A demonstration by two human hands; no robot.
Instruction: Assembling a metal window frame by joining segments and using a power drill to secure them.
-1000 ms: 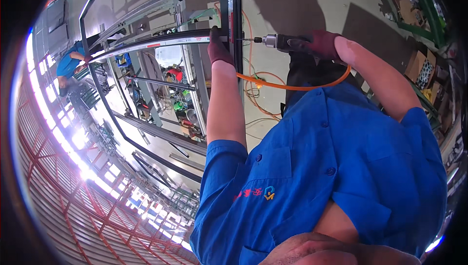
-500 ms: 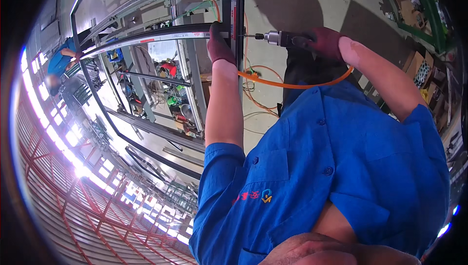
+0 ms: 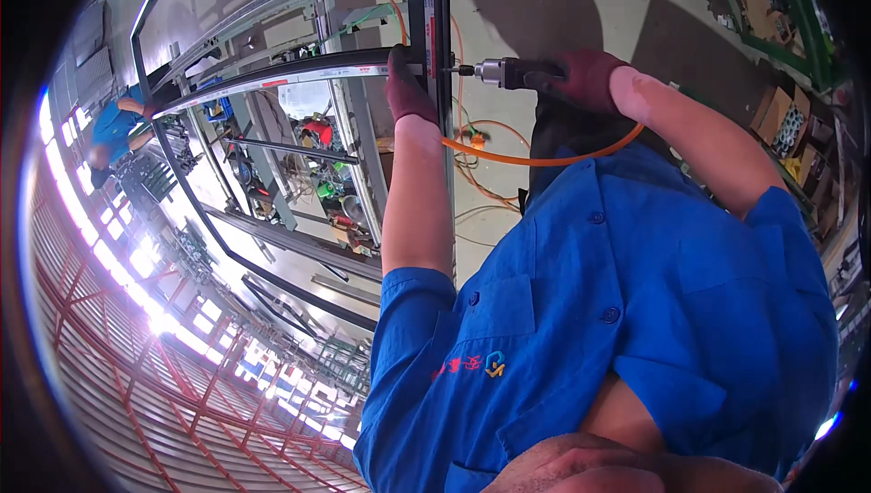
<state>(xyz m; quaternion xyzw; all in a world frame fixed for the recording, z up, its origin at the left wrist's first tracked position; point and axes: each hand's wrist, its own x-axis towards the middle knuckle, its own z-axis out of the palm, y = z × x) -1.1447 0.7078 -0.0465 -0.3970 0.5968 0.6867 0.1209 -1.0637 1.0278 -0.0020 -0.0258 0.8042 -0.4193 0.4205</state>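
Head view: the right hand [image 3: 588,78] grips a power drill [image 3: 513,73] aimed at a dark metal frame [image 3: 417,3], with the left hand [image 3: 410,89] on its joint.
The right glove is wrapped round the drill's black body, and the slim bit points leftward to the near edge of the frame's long bar; whether the tip has entered the metal, I cannot tell. The left glove lies over the end of the crossbar [image 3: 318,71], beside that long bar, thumb on top; its fingers are hidden, so I cannot tell whether they close around it. An orange hose [image 3: 544,162] curves below the drill, and a co-worker in blue [image 3: 113,121] bends at the frame's far end.
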